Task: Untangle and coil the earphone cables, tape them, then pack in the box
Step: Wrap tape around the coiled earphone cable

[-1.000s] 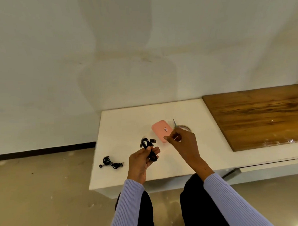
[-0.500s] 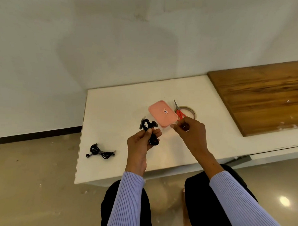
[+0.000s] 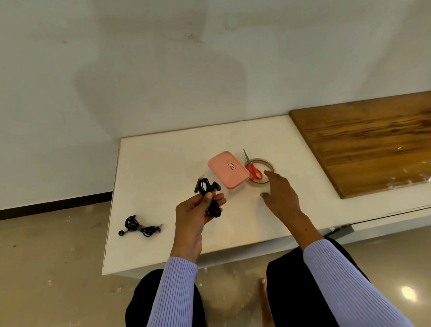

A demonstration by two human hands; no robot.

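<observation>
My left hand [image 3: 195,211] grips a coiled black earphone cable [image 3: 208,195] above the white table [image 3: 160,165]. A second black earphone bundle [image 3: 138,227] lies near the table's front left edge. The closed pink box [image 3: 228,169] sits at the table's middle. Just right of it a roll of clear tape [image 3: 260,171] lies flat with red-handled scissors [image 3: 252,168] resting on it. My right hand [image 3: 280,193] hovers with fingers spread just in front of the tape roll, holding nothing.
A wooden board [image 3: 370,140] covers the table's right part, with scraps of clear film near its front edge. A white wall rises behind the table. My knees are under the table's front edge.
My right hand has let go of what it pinched near the scissors and opened, fingers spread by the tape roll. The left hand still holds the coiled cable. The camera has tilted down.
</observation>
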